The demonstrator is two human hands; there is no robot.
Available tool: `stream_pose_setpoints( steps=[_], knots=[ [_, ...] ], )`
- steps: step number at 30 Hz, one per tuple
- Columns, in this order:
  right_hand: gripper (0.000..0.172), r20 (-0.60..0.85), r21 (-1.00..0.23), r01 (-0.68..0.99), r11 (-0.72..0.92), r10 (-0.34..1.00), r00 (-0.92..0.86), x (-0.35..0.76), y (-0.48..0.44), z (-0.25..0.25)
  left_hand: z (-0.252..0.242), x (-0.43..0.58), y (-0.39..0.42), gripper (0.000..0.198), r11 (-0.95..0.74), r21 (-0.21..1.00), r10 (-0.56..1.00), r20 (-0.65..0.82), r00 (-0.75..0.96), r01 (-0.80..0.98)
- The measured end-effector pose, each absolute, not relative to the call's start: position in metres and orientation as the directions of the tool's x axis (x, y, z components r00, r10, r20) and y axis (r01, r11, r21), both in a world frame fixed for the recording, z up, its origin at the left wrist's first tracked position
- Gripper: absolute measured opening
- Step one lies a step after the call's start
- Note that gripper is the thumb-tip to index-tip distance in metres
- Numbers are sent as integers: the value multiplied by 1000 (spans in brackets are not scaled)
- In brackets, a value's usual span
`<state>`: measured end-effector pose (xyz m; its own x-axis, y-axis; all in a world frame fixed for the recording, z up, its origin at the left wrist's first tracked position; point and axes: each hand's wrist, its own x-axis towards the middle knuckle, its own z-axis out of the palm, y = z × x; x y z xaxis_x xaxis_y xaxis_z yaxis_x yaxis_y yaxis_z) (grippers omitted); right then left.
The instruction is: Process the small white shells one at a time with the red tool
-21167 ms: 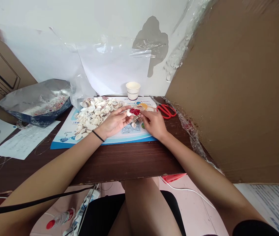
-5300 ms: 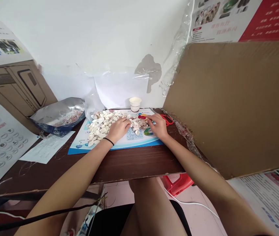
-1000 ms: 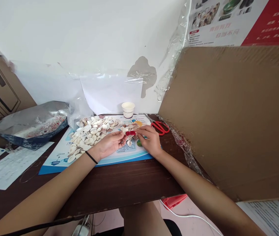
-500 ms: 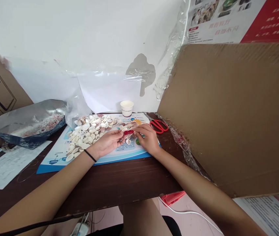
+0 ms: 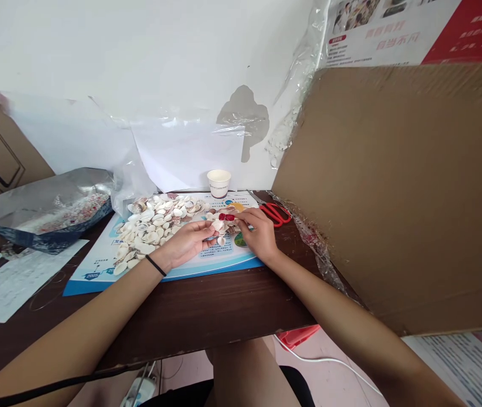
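Observation:
My left hand [image 5: 185, 240] and my right hand [image 5: 258, 234] meet above the printed blue-edged mat [image 5: 97, 277]. The left fingertips hold a pale seashell [image 5: 218, 225]. A small glossy red piece [image 5: 226, 217] sits just above that shell, pinched by my right fingertips. I cannot tell whether the red piece is fixed to the shell. A large pile of white seashells [image 5: 151, 229] lies on the mat under and beyond my left hand. A smaller scatter of shells [image 5: 224, 240] lies below my hands.
A paper cup [image 5: 219, 183] stands behind the mat, and red-handled scissors [image 5: 275, 213] lie to its right. A foil bag of pink-white grains [image 5: 46, 212] and loose papers [image 5: 20, 282] are on the left. A cardboard sheet [image 5: 385, 186] stands at the right.
My hands stay together at the shells, and the red piece sits slightly higher and further right. The whole view has shifted a little as my head moved.

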<state>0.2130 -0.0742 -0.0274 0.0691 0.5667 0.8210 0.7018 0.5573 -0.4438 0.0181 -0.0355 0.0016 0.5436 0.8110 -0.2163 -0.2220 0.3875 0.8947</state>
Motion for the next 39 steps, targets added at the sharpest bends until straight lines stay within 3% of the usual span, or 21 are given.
stream_pose_setpoints(
  steps=[4,10,16,21,39],
  knots=[
    [18,804,-474,709,522,584,108,214,-77,-25,1,18,-35,18,376,899,814,-204,544,-224],
    [18,799,-425,692,584,601,-16,212,-78,-25,0,18,-34,16,373,894,820,-192,540,-248],
    [19,806,-457,713,531,587,80,216,-75,-27,1,19,-37,17,363,911,811,-205,548,-196],
    [19,824,-410,682,606,567,-9,214,-80,-21,1,19,-36,18,372,896,820,-196,538,-242],
    [25,764,-397,695,599,635,-110,217,-76,-25,-3,21,-34,22,336,899,832,-143,536,-281]
  ],
)
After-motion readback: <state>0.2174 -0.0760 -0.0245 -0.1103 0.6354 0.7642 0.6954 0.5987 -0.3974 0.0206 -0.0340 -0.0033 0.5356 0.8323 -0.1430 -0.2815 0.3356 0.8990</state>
